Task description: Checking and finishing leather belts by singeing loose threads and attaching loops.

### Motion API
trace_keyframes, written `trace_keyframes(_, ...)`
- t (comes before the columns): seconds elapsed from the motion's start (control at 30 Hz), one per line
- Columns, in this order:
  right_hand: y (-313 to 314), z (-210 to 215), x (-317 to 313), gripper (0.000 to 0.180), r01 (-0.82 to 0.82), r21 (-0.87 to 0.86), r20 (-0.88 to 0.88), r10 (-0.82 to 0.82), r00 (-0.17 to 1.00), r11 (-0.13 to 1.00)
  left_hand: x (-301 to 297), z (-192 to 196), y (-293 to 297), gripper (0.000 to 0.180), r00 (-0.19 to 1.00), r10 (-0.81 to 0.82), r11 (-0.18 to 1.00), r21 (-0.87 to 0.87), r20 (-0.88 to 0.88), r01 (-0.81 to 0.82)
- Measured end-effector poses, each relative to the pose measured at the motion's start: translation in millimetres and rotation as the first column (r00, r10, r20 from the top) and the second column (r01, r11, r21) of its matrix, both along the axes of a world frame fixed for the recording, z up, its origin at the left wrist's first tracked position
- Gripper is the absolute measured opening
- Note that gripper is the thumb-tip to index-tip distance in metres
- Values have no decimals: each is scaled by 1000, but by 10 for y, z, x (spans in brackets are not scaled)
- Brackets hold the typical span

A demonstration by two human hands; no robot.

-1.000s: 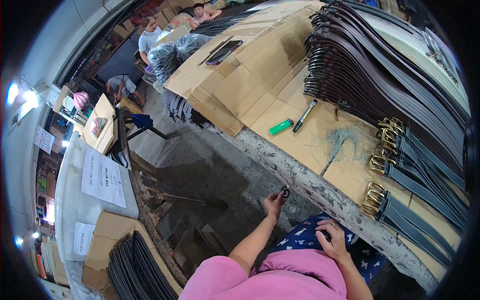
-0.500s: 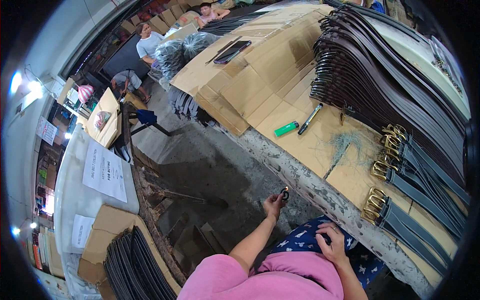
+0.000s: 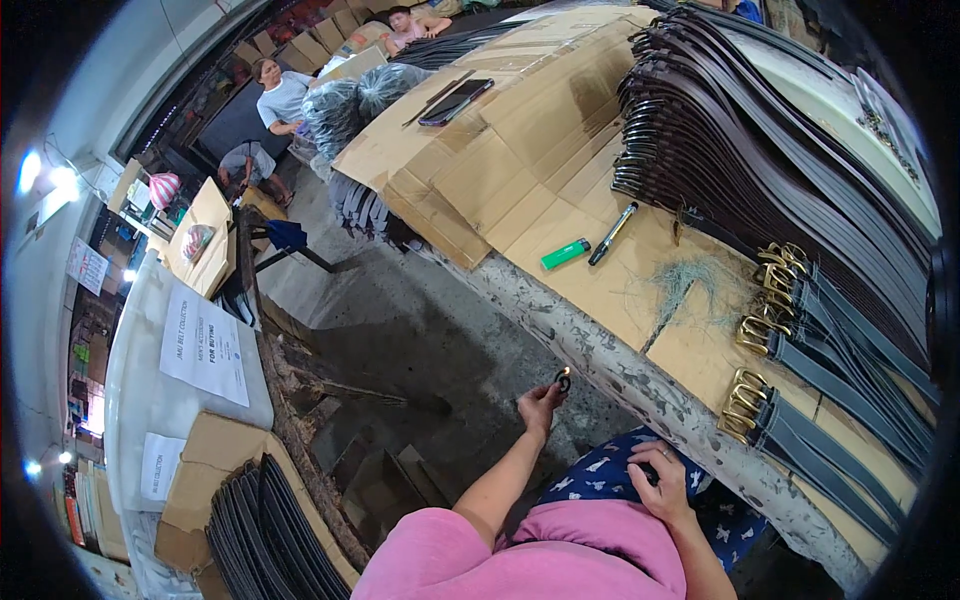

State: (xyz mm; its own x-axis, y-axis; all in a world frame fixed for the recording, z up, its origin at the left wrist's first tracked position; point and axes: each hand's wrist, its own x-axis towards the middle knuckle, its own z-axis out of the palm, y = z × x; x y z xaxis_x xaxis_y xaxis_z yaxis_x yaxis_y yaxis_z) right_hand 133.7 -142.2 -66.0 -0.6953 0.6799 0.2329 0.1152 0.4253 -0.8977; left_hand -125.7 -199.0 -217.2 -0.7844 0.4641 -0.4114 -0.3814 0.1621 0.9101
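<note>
Held out over the floor beside the table, my left hand pinches a small black loop-shaped piece. A small flame glows at its top end; the exact kind of piece is too small to tell. My right hand rests on my lap on dark blue patterned cloth, fingers apart and holding nothing. On the cardboard-covered table lie a green lighter and a black pen. Loose thread is heaped nearby. Grey belts with gold buckles lie at the right.
A large stack of dark belts fills the table's far right. A phone lies farther back. At lower left, a carton holds black straps, beside a white plastic container. Several people are in the background, one in a white shirt.
The view has shifted slightly, so most things sit a little farther left. My left hand still holds the burning black piece; my right hand stays on my lap.
</note>
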Motion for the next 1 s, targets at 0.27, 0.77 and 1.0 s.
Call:
trace_keyframes(0.27, -9, 2, -15, 12, 17, 3, -8, -17, 1000, 1000, 0, -36, 22, 25, 998, 37, 996, -82, -54, -41)
trace_keyframes(0.77, -48, -29, -69, 8, 23, 33, -35, -22, 999, 999, -154, -370, -129, 21, 996, 8, 997, 81, -91, 0)
trace_keyframes(1.0, -17, -63, -64, 8, 26, 28, -27, -26, 999, 999, -136, -201, -86, 17, 881, -119, 988, -144, -458, 59)
